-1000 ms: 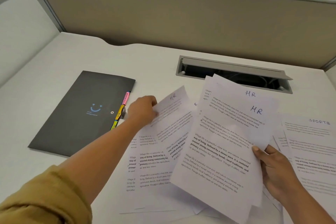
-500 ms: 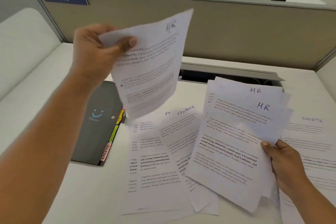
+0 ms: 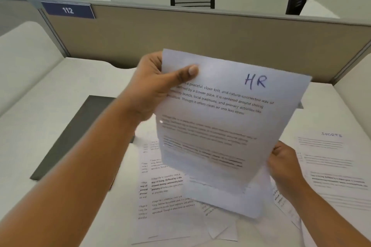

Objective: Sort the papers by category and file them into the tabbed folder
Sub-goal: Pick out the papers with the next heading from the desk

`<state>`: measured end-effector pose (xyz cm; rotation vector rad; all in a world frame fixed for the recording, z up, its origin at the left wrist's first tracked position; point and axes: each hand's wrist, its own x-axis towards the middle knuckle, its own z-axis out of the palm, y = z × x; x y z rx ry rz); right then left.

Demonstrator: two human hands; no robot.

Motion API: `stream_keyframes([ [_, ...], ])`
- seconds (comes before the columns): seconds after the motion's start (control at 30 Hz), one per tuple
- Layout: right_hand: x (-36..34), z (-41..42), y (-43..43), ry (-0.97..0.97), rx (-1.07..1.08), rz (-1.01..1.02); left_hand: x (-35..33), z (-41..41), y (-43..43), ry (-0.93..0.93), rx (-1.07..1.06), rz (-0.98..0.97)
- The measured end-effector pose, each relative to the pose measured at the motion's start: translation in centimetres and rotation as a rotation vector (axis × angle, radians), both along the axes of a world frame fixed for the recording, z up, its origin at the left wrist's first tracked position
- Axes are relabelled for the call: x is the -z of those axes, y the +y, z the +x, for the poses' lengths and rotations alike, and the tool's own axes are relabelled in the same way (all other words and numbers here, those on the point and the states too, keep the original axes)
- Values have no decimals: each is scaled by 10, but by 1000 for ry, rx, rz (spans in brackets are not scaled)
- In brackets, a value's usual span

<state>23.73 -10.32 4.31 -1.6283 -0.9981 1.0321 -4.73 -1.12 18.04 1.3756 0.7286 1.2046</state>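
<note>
Two grips were in force at centre frame. Left hand (image 3: 152, 88) pinched the upper-left corner of the HR sheet (image 3: 220, 126), long axis upright. Right hand (image 3: 285, 164), fingers curled, gripped the stack (image 3: 226, 200) directly below it. Folder (image 3: 76, 130) lay at left, nearer the left hand.

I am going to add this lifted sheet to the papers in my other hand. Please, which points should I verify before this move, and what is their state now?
1. HR sheet label reads HR: ok.
2. Left hand pinches its top corner, thumb in front: ok.
3. Right hand grips the held stack at the lower right: ok.
4. Held stack's labels match HR: cannot tell, the sheet covers them.
5. Folder tabs reachable: cannot tell, the left arm hides them.
6. SPORTS sheet lies apart on the desk: ok.
</note>
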Motion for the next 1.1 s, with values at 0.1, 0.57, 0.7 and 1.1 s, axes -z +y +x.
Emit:
stream_keyframes([
  [0.1,-14,-11,-3,94,-94,-2,21,9,5,55,-140,-160],
  [0.57,-22,-32,-10,326,-191,-52,79,7,-7,193,-594,-421],
  [0.7,-17,-32,-9,332,-217,-35,82,7,-14,142,-626,-436],
  [1.1,-34,-33,-1,279,-103,120,89,6,-30,-3,-121,-209],
])
